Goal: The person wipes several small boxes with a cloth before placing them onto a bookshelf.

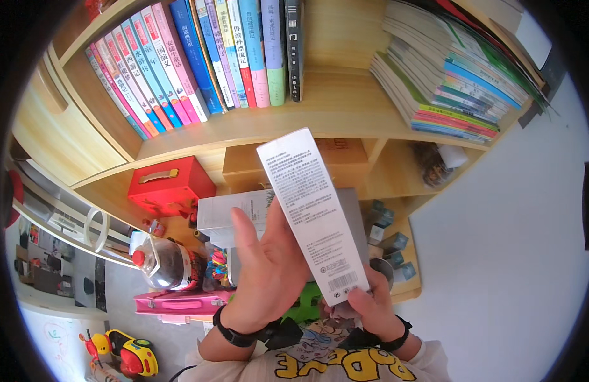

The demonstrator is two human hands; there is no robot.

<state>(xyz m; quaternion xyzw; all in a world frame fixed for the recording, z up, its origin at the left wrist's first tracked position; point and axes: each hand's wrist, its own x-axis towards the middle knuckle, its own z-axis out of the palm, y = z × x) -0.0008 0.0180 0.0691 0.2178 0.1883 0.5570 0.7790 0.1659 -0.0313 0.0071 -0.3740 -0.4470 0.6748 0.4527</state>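
Note:
A long, narrow white carton [317, 219], printed with small dark text and a barcode, is tilted in front of me, its top leaning left. My right hand [374, 309] grips its lower end, the thumb pressed on the printed face. At the carton's left side is my left hand [272, 274], its thumb stretched up and apart. The other left fingers run partly behind the carton, so whether they touch it is hidden. Behind that hand, a light grey box [234, 216] sits on the lower shelf level.
Upright books [199, 63] fill the upper shelf's left, and a stack of booklets [454, 83] lies right. Below are a red box [170, 184], a brown carton [243, 162] and small blue-grey boxes [393, 242]. A round jar [164, 264] and pink case [180, 304] stand left, toy vehicle [132, 352] lower.

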